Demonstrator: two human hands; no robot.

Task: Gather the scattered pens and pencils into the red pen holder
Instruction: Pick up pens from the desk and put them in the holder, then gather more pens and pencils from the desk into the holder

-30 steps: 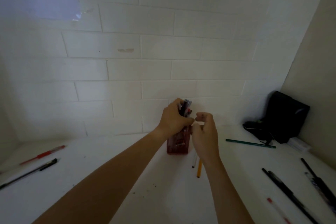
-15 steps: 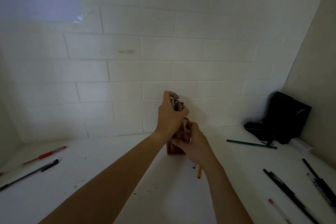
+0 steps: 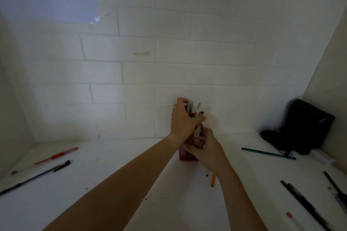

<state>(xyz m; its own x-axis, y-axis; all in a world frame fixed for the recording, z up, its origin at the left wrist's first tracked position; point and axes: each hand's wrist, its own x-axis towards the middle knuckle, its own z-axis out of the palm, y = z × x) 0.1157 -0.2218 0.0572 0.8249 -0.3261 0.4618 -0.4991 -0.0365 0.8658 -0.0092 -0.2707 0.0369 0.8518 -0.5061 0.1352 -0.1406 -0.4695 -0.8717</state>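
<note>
The red mesh pen holder (image 3: 185,154) stands on the white table near the back wall, mostly hidden by my hands. My right hand (image 3: 206,149) wraps around its side. My left hand (image 3: 185,118) is shut on a bunch of pens (image 3: 196,111) whose tops stick out above the holder. On the left lie a red pen (image 3: 56,156) and a black pen (image 3: 35,177). A green pencil (image 3: 268,153) lies at the right. A yellow pencil (image 3: 213,181) pokes out beneath my right wrist.
Several black pens (image 3: 304,204) and a red-tipped pen (image 3: 290,215) lie at the right front. A black bag (image 3: 304,127) leans in the back right corner with a small white box (image 3: 322,157) beside it. The tiled wall (image 3: 169,73) stands close behind the holder.
My right hand has moved from above the holder down onto its side and grips it. My left hand has lifted slightly with the pens in it.
</note>
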